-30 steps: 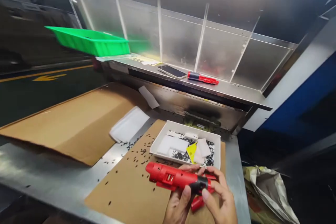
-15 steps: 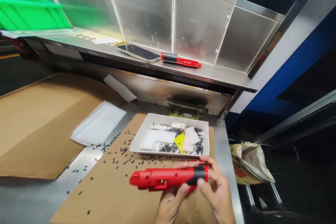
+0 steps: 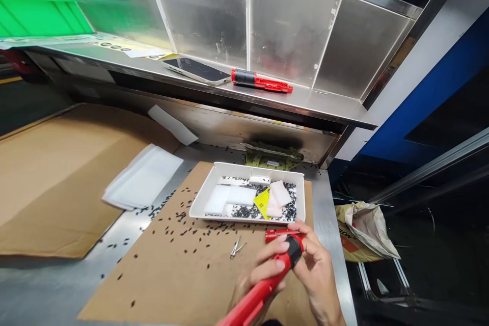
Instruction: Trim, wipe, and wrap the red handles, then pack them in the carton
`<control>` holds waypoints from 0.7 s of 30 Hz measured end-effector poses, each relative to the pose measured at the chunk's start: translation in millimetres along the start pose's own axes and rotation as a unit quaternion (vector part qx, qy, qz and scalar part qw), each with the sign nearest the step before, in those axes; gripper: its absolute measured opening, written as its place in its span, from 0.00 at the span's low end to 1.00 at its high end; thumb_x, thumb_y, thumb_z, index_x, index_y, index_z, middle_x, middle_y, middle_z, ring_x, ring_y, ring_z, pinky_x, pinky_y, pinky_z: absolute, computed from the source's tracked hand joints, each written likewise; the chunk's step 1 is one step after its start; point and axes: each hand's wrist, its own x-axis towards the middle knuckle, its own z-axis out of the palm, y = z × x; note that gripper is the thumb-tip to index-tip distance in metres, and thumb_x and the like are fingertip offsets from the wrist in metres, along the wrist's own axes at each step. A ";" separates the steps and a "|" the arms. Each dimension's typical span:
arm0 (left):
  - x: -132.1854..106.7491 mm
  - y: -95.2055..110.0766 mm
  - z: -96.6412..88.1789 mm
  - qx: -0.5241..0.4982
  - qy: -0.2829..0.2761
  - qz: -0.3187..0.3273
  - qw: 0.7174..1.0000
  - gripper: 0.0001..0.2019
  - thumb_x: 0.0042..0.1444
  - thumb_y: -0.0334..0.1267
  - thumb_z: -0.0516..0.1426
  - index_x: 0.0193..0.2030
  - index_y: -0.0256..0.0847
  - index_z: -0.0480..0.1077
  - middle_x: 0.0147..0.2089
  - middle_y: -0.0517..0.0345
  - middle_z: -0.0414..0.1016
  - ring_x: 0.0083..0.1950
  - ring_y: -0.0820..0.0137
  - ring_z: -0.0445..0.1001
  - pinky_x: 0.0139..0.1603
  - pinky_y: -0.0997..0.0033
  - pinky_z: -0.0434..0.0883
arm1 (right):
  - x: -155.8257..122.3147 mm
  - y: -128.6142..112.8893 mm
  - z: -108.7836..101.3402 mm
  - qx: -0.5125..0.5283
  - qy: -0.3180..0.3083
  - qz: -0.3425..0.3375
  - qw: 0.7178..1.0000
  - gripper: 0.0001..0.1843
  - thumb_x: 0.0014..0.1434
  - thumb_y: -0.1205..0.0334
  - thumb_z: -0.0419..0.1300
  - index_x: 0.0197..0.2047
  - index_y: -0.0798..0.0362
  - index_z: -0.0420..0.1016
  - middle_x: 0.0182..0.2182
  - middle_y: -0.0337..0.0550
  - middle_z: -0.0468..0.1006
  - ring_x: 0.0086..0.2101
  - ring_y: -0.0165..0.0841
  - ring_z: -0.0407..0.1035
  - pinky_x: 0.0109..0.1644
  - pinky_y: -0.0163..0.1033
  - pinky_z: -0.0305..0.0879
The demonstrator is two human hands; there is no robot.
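Both of my hands hold a long red plastic tool (image 3: 263, 290) with a black collar, low at the front of the cardboard sheet (image 3: 179, 270). My left hand (image 3: 263, 272) wraps the red body just below the collar. My right hand (image 3: 315, 270) grips the black collar end. The tool's long end points down toward me and leaves the picture. A small red part (image 3: 277, 235) lies on the cardboard just beyond my fingers. Metal tweezers (image 3: 236, 248) lie to the left of my hands.
A white tray (image 3: 208, 196) with small black screws, white pads and a yellow tag stands behind my hands. Screws are scattered over the cardboard. On the steel shelf lie a phone (image 3: 196, 70) and another red tool (image 3: 262, 81). White sheets (image 3: 143, 178), a green bin (image 3: 34, 12), a crumpled bag (image 3: 367, 234).
The red tool has swung from lying level to pointing down toward me. The tweezers and the small red part beneath it now show on the cardboard.
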 end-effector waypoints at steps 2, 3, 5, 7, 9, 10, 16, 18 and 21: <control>0.7 1.4 -0.8 -0.012 -0.023 -0.010 1.000 0.05 0.44 0.37 0.70 0.29 0.45 0.81 0.42 0.44 0.81 0.52 0.48 0.75 0.60 0.49 0.67 | -0.2 1.8 -1.0 -0.005 -0.021 0.001 1.000 0.17 0.59 0.50 0.60 0.47 0.48 0.80 0.56 0.50 0.72 0.63 0.47 0.55 0.67 0.54 0.52; 1.2 0.8 -1.0 -0.017 -0.017 -0.019 1.000 0.05 0.43 0.37 0.70 0.29 0.45 0.81 0.43 0.44 0.80 0.52 0.48 0.75 0.60 0.49 0.67 | -0.7 1.6 -0.8 -0.002 -0.024 0.001 1.000 0.17 0.59 0.51 0.60 0.48 0.48 0.80 0.56 0.50 0.72 0.63 0.46 0.56 0.67 0.54 0.53; 2.1 -2.6 -1.0 -0.015 0.022 -0.031 0.999 0.07 0.43 0.39 0.71 0.31 0.45 0.80 0.45 0.45 0.79 0.53 0.49 0.74 0.60 0.52 0.68 | -2.7 -0.5 0.4 0.010 -0.014 -0.001 1.000 0.16 0.60 0.51 0.59 0.47 0.47 0.80 0.56 0.50 0.73 0.62 0.45 0.59 0.66 0.53 0.56; 3.4 -7.4 -1.2 -0.009 0.058 -0.056 0.997 0.12 0.44 0.44 0.70 0.36 0.46 0.79 0.47 0.49 0.79 0.54 0.51 0.74 0.59 0.57 0.69 | -5.5 -3.7 0.6 0.004 0.002 -0.008 1.000 0.15 0.60 0.51 0.59 0.46 0.47 0.80 0.56 0.50 0.72 0.61 0.45 0.60 0.65 0.52 0.56; 5.6 -10.8 -1.9 -0.038 0.067 -0.111 0.991 0.20 0.43 0.48 0.70 0.44 0.47 0.77 0.46 0.52 0.80 0.54 0.53 0.75 0.58 0.60 0.71 | -8.2 -6.1 -1.6 -0.010 0.018 -0.020 1.000 0.15 0.58 0.51 0.60 0.44 0.48 0.79 0.57 0.51 0.72 0.61 0.46 0.60 0.66 0.53 0.54; 6.9 -11.4 -2.3 -0.070 0.069 -0.141 0.985 0.24 0.44 0.49 0.69 0.48 0.47 0.75 0.45 0.54 0.80 0.53 0.54 0.75 0.57 0.60 0.71 | -9.3 -6.8 -3.6 -0.018 0.020 -0.027 0.999 0.14 0.58 0.51 0.61 0.43 0.48 0.78 0.57 0.51 0.72 0.61 0.46 0.60 0.66 0.54 0.54; 12.5 -5.1 -1.7 -0.207 0.050 -0.245 0.946 0.34 0.49 0.46 0.68 0.62 0.52 0.62 0.47 0.54 0.81 0.48 0.61 0.78 0.54 0.63 0.73 | -15.8 -8.6 -7.2 -0.067 0.100 -0.050 0.991 0.09 0.59 0.55 0.61 0.32 0.49 0.78 0.55 0.51 0.72 0.60 0.45 0.61 0.65 0.54 0.55; 12.9 -4.8 -1.3 -0.222 0.044 -0.253 0.941 0.35 0.50 0.46 0.67 0.64 0.53 0.60 0.48 0.53 0.80 0.49 0.60 0.78 0.54 0.61 0.73 | -18.9 -10.2 -2.5 -0.067 0.126 -0.055 0.988 0.09 0.59 0.54 0.60 0.34 0.48 0.79 0.56 0.49 0.71 0.62 0.46 0.59 0.66 0.55 0.53; 13.1 -4.3 -0.5 -0.236 0.030 -0.257 0.937 0.36 0.51 0.47 0.66 0.65 0.52 0.58 0.48 0.52 0.80 0.51 0.57 0.78 0.55 0.57 0.73 | -22.4 -11.4 4.6 -0.091 0.126 -0.076 0.985 0.08 0.60 0.54 0.60 0.37 0.46 0.79 0.57 0.47 0.71 0.62 0.47 0.57 0.66 0.58 0.52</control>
